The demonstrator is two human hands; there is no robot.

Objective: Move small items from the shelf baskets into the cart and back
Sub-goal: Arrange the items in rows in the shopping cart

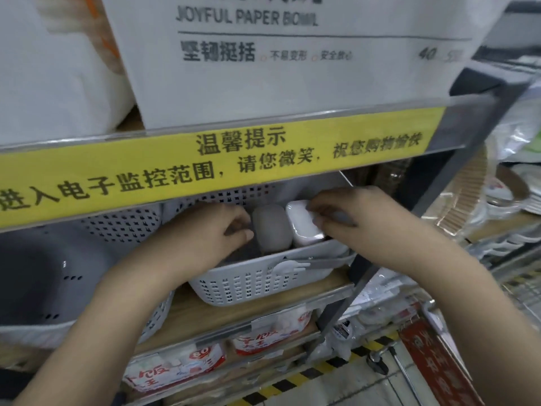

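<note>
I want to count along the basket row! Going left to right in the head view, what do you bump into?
Left hand → grey box → white box → right hand, all above the slotted white basket.

We see only our two bare forearms and hands. The left hand (218, 230) and right hand (348, 212) carry no gloves, rings, watch or bracelets that we can make out. No sleeve shows on either arm up to the frame's lower edge. The fingernails look short and unpainted, though blur softens them.
</note>
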